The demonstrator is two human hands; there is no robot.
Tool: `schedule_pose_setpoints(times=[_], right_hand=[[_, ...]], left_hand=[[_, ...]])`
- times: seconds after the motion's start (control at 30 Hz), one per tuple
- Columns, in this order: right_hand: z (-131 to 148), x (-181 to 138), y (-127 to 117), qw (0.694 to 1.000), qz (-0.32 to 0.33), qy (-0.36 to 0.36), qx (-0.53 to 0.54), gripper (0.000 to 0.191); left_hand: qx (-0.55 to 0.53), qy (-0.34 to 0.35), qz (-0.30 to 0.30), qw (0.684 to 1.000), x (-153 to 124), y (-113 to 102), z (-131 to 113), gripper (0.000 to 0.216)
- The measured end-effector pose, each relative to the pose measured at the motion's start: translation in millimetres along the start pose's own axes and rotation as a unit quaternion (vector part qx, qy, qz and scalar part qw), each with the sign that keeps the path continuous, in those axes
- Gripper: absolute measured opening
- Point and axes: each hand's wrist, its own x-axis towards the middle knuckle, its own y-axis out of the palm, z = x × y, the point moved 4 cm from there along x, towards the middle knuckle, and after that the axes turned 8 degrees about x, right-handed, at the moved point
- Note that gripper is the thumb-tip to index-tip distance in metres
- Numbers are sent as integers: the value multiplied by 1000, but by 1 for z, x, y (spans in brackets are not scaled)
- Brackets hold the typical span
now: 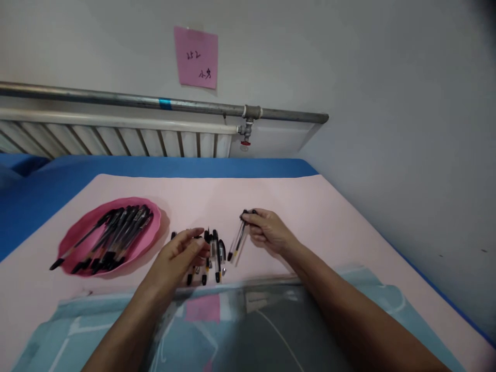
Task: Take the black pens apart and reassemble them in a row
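Observation:
My right hand (267, 227) is closed around the upper end of a clear-barrelled pen (239, 235), with its black end pointing down. A thin dark stick with a yellowish end shows alongside it, and I cannot tell whether it is a separate piece. My left hand (186, 250) hovers over a group of loose pen parts (217, 258), with thumb and index finger apart and the other fingers curled. Nothing shows in its grasp. The parts include black caps, barrels and small metal tips, and the left hand partly hides them.
Several black-capped pens (124, 232) lie in a pink scalloped dish (155, 227) at the left. A pink sheet (194, 196) covers the blue surface (174, 166). Patterned blue-green cloth (96, 320) lies at the near edge. Behind run a radiator (147, 142) and a metal pipe (209, 107).

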Motion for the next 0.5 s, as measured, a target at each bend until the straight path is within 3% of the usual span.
schedule_pose_setpoints(times=[0.1, 0.23, 0.5], right_hand=[[-1, 8, -15, 999, 14, 42, -15, 28], [-15, 9, -12, 994, 29, 84, -64, 25], [-36, 12, -1, 990, 25, 70, -122, 25]], left_hand=[[-2, -8, -21, 1000, 0, -5, -3, 55], [9, -13, -1, 1000, 0, -2, -2, 55], [40, -19, 9, 999, 2, 1, 0, 49]])
